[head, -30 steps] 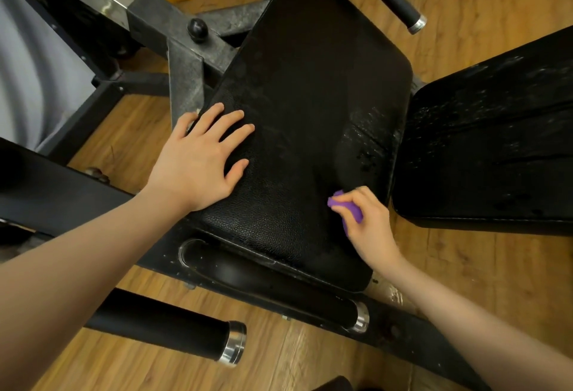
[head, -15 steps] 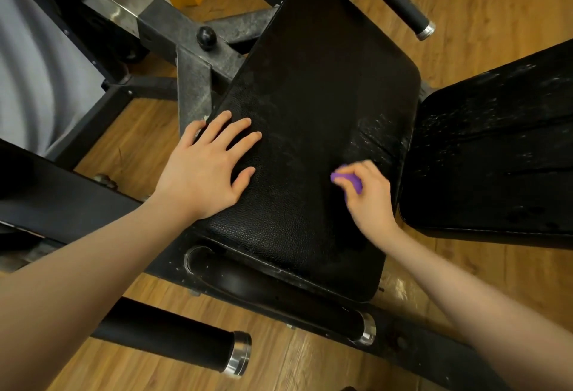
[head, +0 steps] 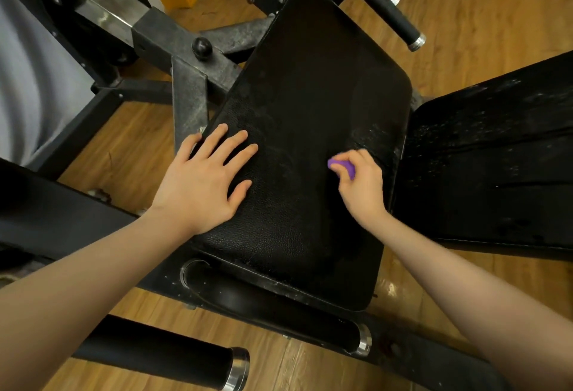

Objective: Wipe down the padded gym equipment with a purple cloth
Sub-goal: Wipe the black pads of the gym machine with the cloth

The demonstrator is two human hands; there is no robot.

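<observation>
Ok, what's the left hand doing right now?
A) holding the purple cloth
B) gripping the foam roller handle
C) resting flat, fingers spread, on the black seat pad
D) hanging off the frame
C: the left hand lies flat with fingers spread on the black seat pad, while the right hand pinches the purple cloth.

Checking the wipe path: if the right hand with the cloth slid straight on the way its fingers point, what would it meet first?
Likely only more of the black padded seat; the right hand, gripping the purple cloth, points up-left across it.
</observation>
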